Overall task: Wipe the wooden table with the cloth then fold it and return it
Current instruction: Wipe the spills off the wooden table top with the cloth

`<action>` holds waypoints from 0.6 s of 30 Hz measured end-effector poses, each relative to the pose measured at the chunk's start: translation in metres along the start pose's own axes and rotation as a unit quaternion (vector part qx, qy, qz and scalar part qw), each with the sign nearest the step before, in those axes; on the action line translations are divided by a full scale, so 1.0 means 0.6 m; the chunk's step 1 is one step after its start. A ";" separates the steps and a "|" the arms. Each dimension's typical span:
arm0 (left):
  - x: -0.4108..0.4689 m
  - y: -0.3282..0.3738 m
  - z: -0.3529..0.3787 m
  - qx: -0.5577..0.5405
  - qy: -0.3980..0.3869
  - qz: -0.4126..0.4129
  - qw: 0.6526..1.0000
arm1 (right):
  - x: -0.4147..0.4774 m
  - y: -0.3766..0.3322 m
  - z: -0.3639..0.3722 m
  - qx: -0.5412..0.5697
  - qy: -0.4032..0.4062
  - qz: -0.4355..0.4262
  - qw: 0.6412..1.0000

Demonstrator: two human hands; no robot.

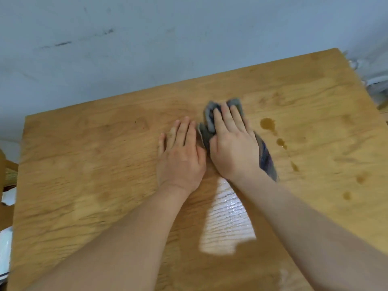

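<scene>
one cloth [210,116]: grey, bunched, lying on wooden table [84,164].
right hand [231,148]: palm-down on top of cloth, fingers straight, pressing, not clenched.
left hand [180,156]: flat on table just left of cloth, fingers straight, holding nothing.
brown drops [267,123]: right of cloth, apart.
wet sheen [226,217]: near side of cloth.

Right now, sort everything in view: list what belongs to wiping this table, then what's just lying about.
Job: crumpled grey cloth, pressed under the right hand; left hand flat on the light-brown wooden table; brown liquid drops right of the cloth.
Lying about: blurred white things past the table's left edge; pale bundle beyond its far right corner.
</scene>
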State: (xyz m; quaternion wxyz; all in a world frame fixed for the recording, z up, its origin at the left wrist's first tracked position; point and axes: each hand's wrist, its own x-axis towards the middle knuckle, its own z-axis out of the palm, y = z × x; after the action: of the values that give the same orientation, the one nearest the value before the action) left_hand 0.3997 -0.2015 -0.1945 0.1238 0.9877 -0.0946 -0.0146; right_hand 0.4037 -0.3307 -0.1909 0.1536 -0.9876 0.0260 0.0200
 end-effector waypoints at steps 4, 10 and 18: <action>0.000 0.004 0.000 0.012 -0.002 -0.001 1.000 | -0.092 0.031 -0.004 -0.022 -0.012 -0.055 0.998; 0.003 0.000 0.002 0.015 0.000 0.001 1.000 | 0.058 0.014 -0.005 -0.012 -0.019 -0.013 1.000; 0.001 0.000 0.002 0.021 0.005 -0.001 1.000 | -0.010 0.034 -0.005 -0.016 0.019 -0.011 1.000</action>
State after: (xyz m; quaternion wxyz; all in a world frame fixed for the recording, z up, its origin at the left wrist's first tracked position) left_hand 0.4000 -0.2021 -0.1956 0.1038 0.9902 -0.0932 -0.0076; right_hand 0.3966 -0.3509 -0.1943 0.1372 -0.9904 0.0179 0.0003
